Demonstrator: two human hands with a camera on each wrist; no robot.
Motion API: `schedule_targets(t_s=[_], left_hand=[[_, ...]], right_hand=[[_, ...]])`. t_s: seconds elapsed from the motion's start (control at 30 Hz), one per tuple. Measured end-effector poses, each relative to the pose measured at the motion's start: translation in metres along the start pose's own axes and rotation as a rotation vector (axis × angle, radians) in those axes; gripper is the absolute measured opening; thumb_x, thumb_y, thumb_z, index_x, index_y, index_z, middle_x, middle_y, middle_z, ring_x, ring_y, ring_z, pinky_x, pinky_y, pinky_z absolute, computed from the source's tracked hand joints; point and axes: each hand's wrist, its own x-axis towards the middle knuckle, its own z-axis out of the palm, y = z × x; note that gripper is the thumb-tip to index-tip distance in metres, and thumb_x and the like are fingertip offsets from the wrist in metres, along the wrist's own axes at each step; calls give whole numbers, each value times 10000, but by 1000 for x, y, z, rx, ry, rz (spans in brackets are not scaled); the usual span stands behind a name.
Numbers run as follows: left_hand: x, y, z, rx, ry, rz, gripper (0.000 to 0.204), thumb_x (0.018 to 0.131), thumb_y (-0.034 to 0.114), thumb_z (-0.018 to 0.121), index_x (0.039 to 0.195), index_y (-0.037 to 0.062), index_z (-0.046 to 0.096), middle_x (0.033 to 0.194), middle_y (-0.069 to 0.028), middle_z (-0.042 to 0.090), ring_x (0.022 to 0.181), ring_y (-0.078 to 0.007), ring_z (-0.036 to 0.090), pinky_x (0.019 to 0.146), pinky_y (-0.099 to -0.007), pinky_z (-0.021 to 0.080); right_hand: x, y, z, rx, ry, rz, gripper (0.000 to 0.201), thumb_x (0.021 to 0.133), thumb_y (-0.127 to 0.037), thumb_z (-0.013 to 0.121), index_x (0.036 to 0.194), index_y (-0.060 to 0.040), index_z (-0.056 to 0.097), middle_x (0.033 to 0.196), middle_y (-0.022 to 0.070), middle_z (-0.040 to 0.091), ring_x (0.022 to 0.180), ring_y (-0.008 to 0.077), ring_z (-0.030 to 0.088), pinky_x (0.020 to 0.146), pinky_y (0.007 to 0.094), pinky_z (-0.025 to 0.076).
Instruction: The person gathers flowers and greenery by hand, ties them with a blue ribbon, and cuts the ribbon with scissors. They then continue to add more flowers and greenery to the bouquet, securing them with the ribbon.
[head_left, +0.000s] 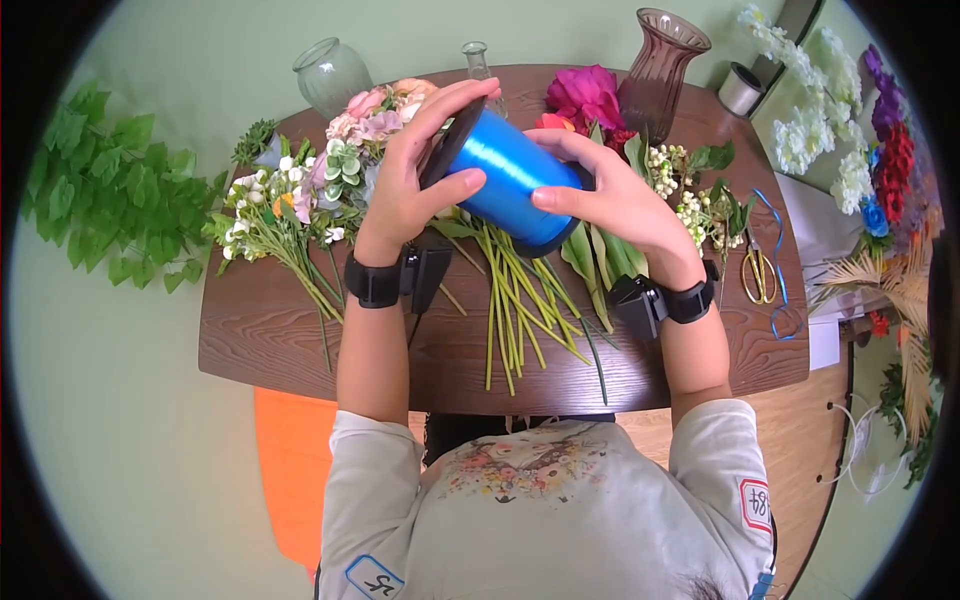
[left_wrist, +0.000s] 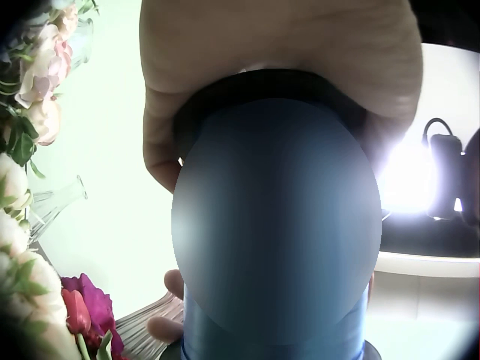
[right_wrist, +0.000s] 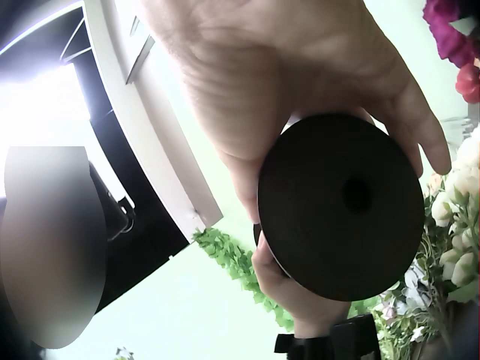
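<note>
The left grip (head_left: 405, 168) and right grip (head_left: 628, 195) each grasp 1 end of the blue spool (head_left: 515, 172), tilted above the tabletop (head_left: 255, 335), midway between its side edges. Should either slacken, the glossy spool could slip, crushing green stems (head_left: 513, 305) toward the near edge or knocking the clear bottle (head_left: 476, 65) at the far edge.

the left sleeve label (head_left: 375, 577) and right sleeve label (head_left: 756, 504) bear handwriting, digits uncertain.
</note>
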Motion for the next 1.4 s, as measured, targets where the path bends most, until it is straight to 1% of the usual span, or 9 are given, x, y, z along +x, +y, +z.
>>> schedule_targets(t_s=[0.23,0.4,0.7,0.93,1.03,1.13,1.2,1.27,1.4], left_hand=[[0,-1,0,-35,-31,-14,620,678,292,586,1215,49,391,1166,-111,434,1088,-198,397,924,-302,284],[-1,3,1,33,78,-306,556,725,202,558,1228,50,377,1165,-118,439,1086,-197,402,923,-304,288],[-4,-3,-2,-27,-42,48,603,677,250,571,1203,12,397,1178,-124,438,1094,-208,404,936,-302,279],[-4,1,3,-42,-4,-106,589,684,213,559,1215,24,388,1185,-122,435,1098,-201,401,940,-304,277],[-4,1,1,54,47,-223,575,691,197,547,1215,27,385,1187,-117,433,1103,-193,395,941,-301,274],[-6,-1,-3,-2,65,-171,547,702,190,537,1201,17,394,1180,-111,439,1108,-189,389,942,-297,270],[-7,-4,0,-31,58,29,508,715,189,530,1176,7,418,1167,-106,449,1104,-190,390,938,-295,271],[-8,-6,-1,12,37,43,507,717,189,530,1177,6,419,1160,-109,453,1100,-191,392,937,-295,272],[-5,-3,-2,56,35,-62,518,725,186,537,1193,5,406,1150,-116,456,1086,-193,398,931,-294,278]], right_hand=[[0,0,2,-37,5,2,643,627,-227,689,1167,-18,410,1016,102,508,946,186,478,842,287,364],[-1,3,22,-563,319,-228,674,615,-282,699,1163,-24,401,1011,154,532,912,234,513,817,329,392],[0,-5,-5,102,-164,83,638,643,-202,671,1182,-11,387,1041,102,520,1002,165,453,876,284,331],[-3,-4,11,-104,-25,75,644,635,-189,682,1185,-32,387,1036,114,518,946,175,487,817,300,383],[-4,2,25,-630,269,-266,635,643,-206,690,1178,-38,390,994,103,521,920,178,498,804,307,400],[-3,-8,15,-271,151,-88,631,648,-211,690,1177,-35,393,1002,108,515,934,178,493,815,309,395],[-1,-1,7,-206,125,-58,621,656,-223,684,1173,-32,399,1005,111,512,943,179,485,820,306,389],[-1,2,2,-145,-34,45,634,647,-226,686,1176,-31,395,993,107,511,944,175,481,816,301,389],[-1,1,9,-160,35,12,699,606,-307,700,1164,-9,402,1009,175,514,919,247,515,787,316,408]])
